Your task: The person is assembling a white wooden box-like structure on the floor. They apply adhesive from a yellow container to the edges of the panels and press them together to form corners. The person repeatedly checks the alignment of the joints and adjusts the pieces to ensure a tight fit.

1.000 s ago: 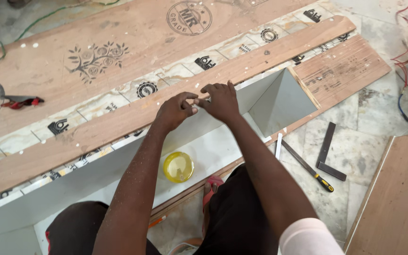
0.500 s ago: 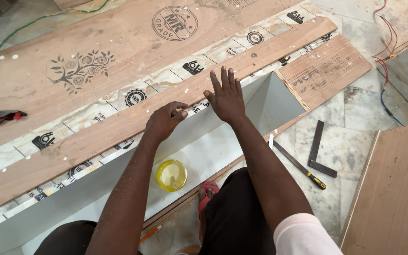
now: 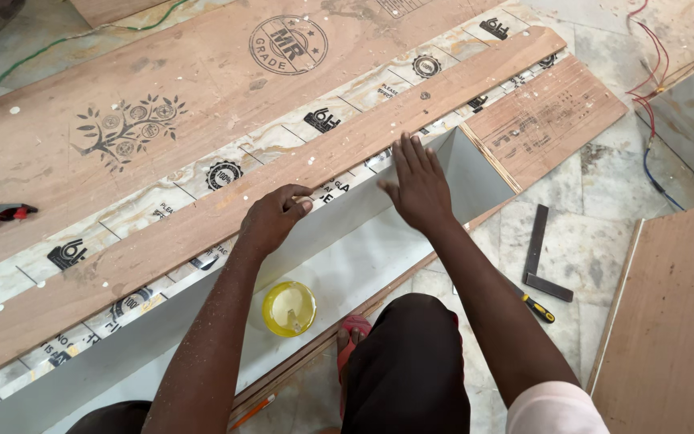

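Now the right hand [image 3: 419, 186] is pressing flat, fingers spread, on the wooden strip [image 3: 283, 189]; beside it, the left hand [image 3: 271, 219] is pinching something small against the strip.

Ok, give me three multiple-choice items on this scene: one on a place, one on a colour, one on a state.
1. Where does the yellow container sit?
A. on the white panel
B. on the floor tiles
C. on the big plywood sheet

2. What colour is the handle of the screwdriver?
A. green and white
B. yellow and black
C. blue

3. How is the right hand?
A. clenched in a fist
B. gripping the try square
C. open and flat, fingers spread

Answers: 1 A, it rests on the white surface by the knees; 2 B, the striped handle shows beside the try square; 3 C, it presses the wooden strip.
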